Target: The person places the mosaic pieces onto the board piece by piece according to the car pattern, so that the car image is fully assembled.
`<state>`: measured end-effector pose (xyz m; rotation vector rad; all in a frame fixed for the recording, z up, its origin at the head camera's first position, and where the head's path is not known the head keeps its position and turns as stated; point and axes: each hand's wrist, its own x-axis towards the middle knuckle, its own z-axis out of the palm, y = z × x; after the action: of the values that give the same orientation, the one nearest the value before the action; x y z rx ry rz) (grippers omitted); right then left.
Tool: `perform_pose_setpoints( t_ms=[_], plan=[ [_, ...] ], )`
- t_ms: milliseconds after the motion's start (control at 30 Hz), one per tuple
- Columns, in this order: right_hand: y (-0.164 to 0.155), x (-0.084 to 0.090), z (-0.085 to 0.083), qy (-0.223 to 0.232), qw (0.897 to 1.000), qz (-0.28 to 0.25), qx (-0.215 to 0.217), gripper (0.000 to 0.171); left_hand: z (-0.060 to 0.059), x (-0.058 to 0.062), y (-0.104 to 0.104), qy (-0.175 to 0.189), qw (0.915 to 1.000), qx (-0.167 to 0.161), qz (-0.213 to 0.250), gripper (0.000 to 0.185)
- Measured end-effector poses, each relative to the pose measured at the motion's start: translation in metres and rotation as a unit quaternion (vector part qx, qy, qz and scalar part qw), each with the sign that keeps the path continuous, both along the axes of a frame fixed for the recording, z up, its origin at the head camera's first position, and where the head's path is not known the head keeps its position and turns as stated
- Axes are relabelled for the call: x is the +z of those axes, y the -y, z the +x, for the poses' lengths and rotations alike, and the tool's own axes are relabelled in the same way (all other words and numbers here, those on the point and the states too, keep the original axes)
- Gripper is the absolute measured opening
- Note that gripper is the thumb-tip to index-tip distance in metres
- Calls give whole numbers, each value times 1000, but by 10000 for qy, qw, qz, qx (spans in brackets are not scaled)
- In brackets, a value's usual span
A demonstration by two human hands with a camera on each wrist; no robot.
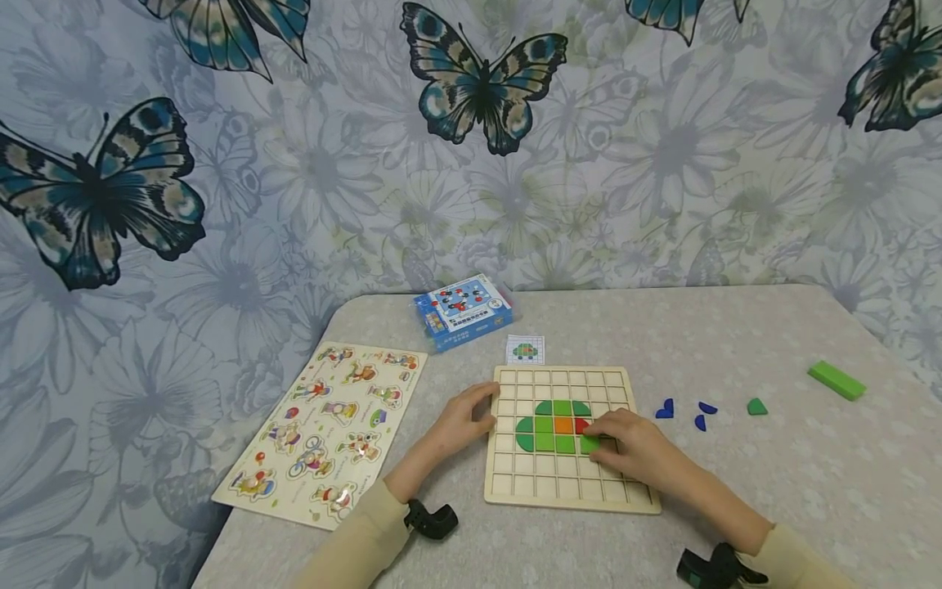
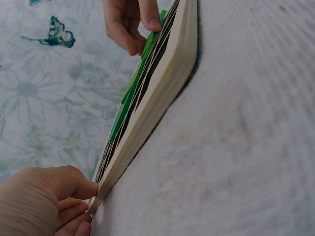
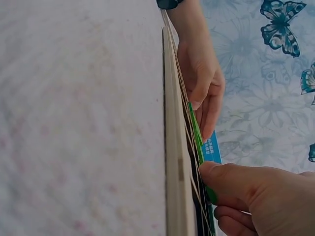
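A wooden grid board (image 1: 562,483) lies flat on the table and carries a figure of green pieces (image 1: 545,425) with an orange square (image 1: 563,424) and a red piece (image 1: 581,424). My left hand (image 1: 482,411) rests on the board's left edge, its fingers lying over the rim. My right hand (image 1: 599,440) pinches a green square piece (image 1: 589,444) at the figure's lower right. In the right wrist view, my thumb (image 3: 216,179) presses on that green piece (image 3: 199,140) beside the board's edge (image 3: 173,147). The left wrist view shows the board (image 2: 162,88) edge-on.
A blue box (image 1: 464,311) and a small picture card (image 1: 526,349) lie behind the board. A peg puzzle (image 1: 327,429) sits near the table's left edge. To the right lie three small blue pieces (image 1: 665,409), a green piece (image 1: 756,406) and a green bar (image 1: 836,380).
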<state>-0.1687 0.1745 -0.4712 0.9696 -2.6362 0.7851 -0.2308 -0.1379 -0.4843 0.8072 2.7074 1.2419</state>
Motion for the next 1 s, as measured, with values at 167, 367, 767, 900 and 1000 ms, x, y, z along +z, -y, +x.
perform_pose_setpoints(
  t_ms=[167, 367, 767, 900, 1000],
  plan=[
    [1, -1, 1, -192, 9997, 81, 158, 31, 0, 0, 1, 5, 10000, -45, 9, 54],
    [1, 0, 5, -261, 9988, 255, 339, 33, 0, -1, 0, 26, 10000, -49, 1, 54],
    [-92, 42, -13, -475, 9929, -192, -1074, 29, -1, 0, -2, 22, 10000, -40, 23, 54],
    [-151, 43, -16, 43, 9772, 207, -2114, 32, -1, 0, -1, 4, 10000, -25, 44, 54],
    [-175, 34, -10, 652, 9617, 443, -2627, 45, 0, 0, 0, -1, 10000, -24, 47, 54]
  ],
)
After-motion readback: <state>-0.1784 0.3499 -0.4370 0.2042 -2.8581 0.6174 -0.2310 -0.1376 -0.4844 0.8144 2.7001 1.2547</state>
